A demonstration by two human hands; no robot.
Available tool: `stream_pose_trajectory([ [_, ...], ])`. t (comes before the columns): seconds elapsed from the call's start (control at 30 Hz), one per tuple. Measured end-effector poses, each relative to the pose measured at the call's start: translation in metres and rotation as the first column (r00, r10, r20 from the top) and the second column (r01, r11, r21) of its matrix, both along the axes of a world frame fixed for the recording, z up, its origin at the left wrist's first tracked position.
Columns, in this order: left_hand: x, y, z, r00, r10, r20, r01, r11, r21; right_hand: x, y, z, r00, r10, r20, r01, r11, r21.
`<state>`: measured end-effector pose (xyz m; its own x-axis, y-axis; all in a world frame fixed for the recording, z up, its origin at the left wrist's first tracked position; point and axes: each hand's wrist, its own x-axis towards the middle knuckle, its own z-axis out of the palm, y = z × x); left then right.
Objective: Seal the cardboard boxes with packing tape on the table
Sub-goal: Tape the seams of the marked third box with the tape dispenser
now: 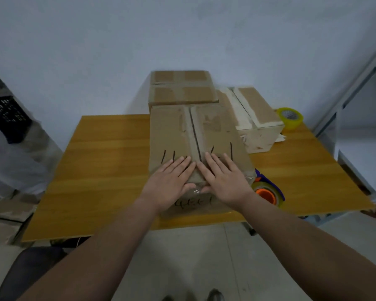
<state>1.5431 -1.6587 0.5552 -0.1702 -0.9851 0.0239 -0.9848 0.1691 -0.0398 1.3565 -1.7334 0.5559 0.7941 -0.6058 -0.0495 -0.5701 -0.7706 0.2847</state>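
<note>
Cardboard box (195, 135) nearest me sits in the middle of the table (109, 161), its seam (193, 131) running away from me. Both my hands lie flat on its near end: my left hand (172, 179) left of the seam, my right hand (224, 179) right of it, fingers straight, palms down on the flaps, thumbs over the near edge where a strip of clear tape (197, 190) glints. I take this to be the smoothing step, pressing the tape end down so it grips the top and the front face. Whether fresh tape covers the whole seam further up, I cannot tell. The next move, I think, calls for sliding my palms along the seam with even pressure, or for reaching to the tape roll (267, 194) with the orange core, which lies just beside the box's near right corner, close to my right wrist. A brown box (182, 88) and a pale box (256, 118) wait behind.
</note>
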Motion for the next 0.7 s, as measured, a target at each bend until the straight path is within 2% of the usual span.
stream_pose_trajectory([
  [0.17, -0.002, 0.003, 0.006, 1.0, 0.013, 0.005, -0.013, 1.0, 0.002, -0.017, -0.016, 0.01, 0.998, -0.005, 0.066, 0.004, 1.0, 0.009],
  [0.23, -0.014, 0.003, 0.014, 0.996, 0.089, -0.026, -0.089, 0.995, -0.032, -0.039, -0.03, 0.015, 0.995, -0.032, 0.095, 0.027, 0.998, 0.051],
  [0.33, -0.047, -0.013, 0.028, 0.981, 0.182, -0.071, -0.189, 0.976, -0.107, -0.062, -0.045, 0.017, 0.995, 0.026, 0.095, -0.037, 0.993, 0.113],
  [0.43, -0.071, -0.027, 0.023, 0.986, 0.106, -0.127, -0.115, 0.991, -0.062, -0.069, -0.047, 0.005, 0.99, 0.088, 0.106, -0.101, 0.988, 0.116],
  [0.53, -0.07, -0.027, 0.011, 0.992, 0.077, -0.095, -0.078, 0.997, -0.001, -0.07, -0.049, -0.004, 0.978, 0.124, 0.17, -0.15, 0.977, 0.151],
  [0.6, -0.066, -0.026, 0.008, 0.994, 0.08, -0.071, -0.081, 0.997, -0.002, -0.074, -0.054, -0.004, 0.957, 0.142, 0.254, -0.194, 0.962, 0.191],
  [0.7, -0.063, -0.028, 0.004, 0.996, 0.077, -0.05, -0.078, 0.997, -0.004, -0.092, -0.062, -0.006, 0.916, 0.069, 0.394, -0.183, 0.948, 0.26],
])
